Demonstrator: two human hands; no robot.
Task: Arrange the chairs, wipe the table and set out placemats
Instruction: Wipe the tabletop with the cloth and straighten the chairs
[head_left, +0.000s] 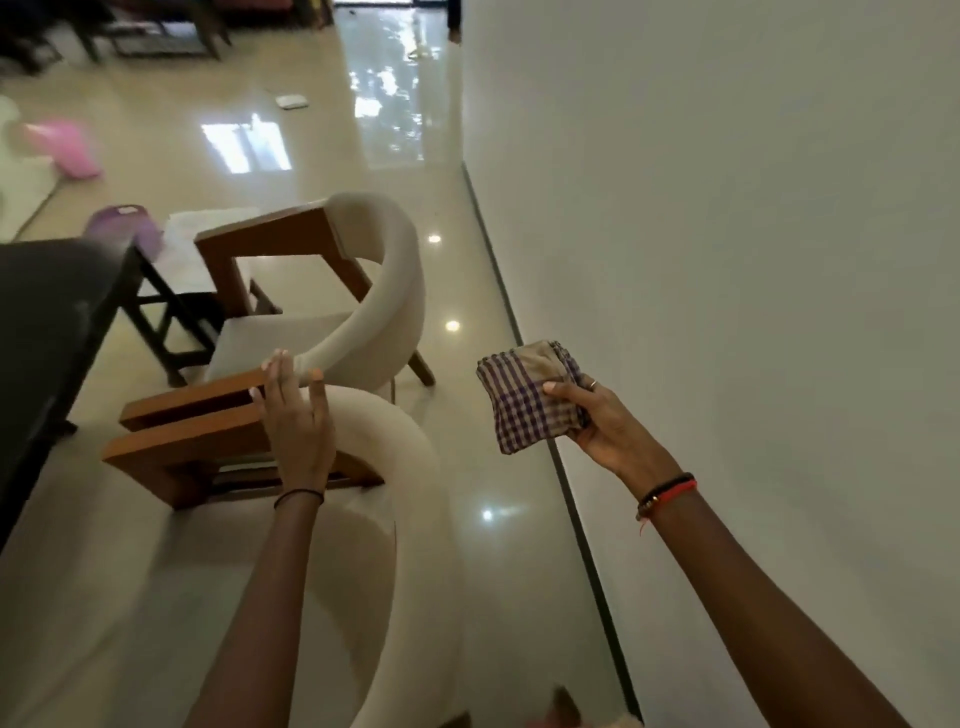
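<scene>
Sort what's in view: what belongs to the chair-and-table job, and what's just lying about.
Job: near chair, far chair, dark table, checked cloth in the right hand, left hand touching the chairs.
Lying about: pink thing, purple thing, small white thing on the floor.

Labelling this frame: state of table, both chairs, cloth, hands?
Table: only a dark corner in view.
Far chair: upright, beside the table.
Near chair: upright, arm against the far chair's.
Cloth: folded, held in the air.
Left hand: fingers straight, flat across both chairs' wooden arms.
Right hand: grips the cloth.
</scene>
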